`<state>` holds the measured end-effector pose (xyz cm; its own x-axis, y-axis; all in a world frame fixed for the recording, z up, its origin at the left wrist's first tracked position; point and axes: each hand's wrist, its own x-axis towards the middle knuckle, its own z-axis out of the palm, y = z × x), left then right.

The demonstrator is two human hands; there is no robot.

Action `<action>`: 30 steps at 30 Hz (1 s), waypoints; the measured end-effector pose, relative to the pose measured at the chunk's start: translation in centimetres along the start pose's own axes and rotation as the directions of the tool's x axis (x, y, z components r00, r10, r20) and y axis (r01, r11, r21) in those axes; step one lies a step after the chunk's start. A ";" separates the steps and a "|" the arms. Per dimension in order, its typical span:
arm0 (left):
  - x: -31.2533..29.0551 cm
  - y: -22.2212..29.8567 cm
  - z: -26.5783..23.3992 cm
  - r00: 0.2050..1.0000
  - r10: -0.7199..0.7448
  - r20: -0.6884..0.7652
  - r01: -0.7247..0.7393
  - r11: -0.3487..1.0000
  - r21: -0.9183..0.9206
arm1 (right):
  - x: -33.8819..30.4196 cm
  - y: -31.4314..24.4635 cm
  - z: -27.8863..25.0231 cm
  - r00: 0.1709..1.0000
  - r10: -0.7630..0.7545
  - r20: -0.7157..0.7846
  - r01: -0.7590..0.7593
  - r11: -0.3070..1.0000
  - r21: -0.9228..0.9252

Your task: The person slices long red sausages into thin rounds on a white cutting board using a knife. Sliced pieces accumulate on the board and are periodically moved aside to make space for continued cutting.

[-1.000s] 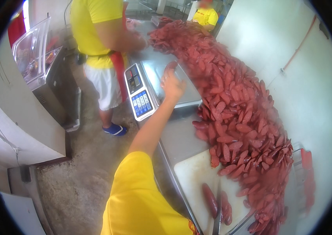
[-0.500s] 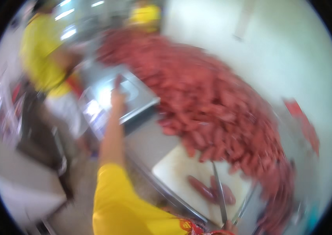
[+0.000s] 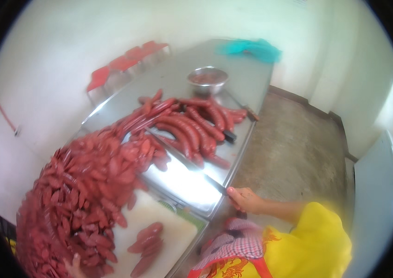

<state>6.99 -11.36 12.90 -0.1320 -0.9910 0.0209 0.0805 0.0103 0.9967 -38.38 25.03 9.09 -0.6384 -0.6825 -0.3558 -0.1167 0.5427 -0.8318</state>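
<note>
Many dark-red, oval sausage slices (image 3: 83, 185) lie heaped at the left, where the bare left hand (image 3: 73, 268), cut off by the lower edge, is at the pile; I cannot tell whether its fingers are spread or pinching anything. Next comes a pale, flat cutting board (image 3: 178, 227) bearing several more slices. Farther back, long, curved, glossy red sausages (image 3: 198, 127) lie grouped on the grey metal table (image 3: 173, 76), near a round, shiny steel bowl (image 3: 208, 81). A long, straight steel knife (image 3: 191, 166) slants toward the bare right hand (image 3: 244, 200), whose fingers wrap its dark handle.
</note>
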 end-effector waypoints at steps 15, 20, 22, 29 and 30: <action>-9.7 -6.7 83.7 0.293 -0.164 0.942 0.369 0.928 0.047 | -5.7 17.7 -22.2 0.743 0.440 -0.505 -0.096 0.816 0.570; -9.8 -9.4 92.5 0.642 0.083 0.762 -0.146 0.989 0.015 | -5.1 19.9 -24.5 0.725 0.455 -0.516 -0.073 0.797 0.600; -9.9 -10.4 88.9 0.469 0.309 0.827 -0.491 0.870 -0.047 | -4.3 20.0 -24.9 0.751 0.464 -0.471 -0.096 0.781 0.617; -7.3 -10.3 66.6 0.530 -0.091 0.843 -0.056 0.988 0.142 | 0.7 17.0 -25.0 0.836 0.388 -0.388 -0.190 0.868 0.459; -6.5 -9.9 62.4 0.591 -0.052 0.805 -0.181 0.964 0.195 | 1.5 16.4 -24.7 0.851 0.384 -0.358 -0.208 0.873 0.442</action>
<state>-54.65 3.27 7.79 -0.8772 -0.4795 0.0239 -0.0914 0.2157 0.9722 -60.08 44.95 5.48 -0.8608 -0.1968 -0.4694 0.3670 0.3991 -0.8403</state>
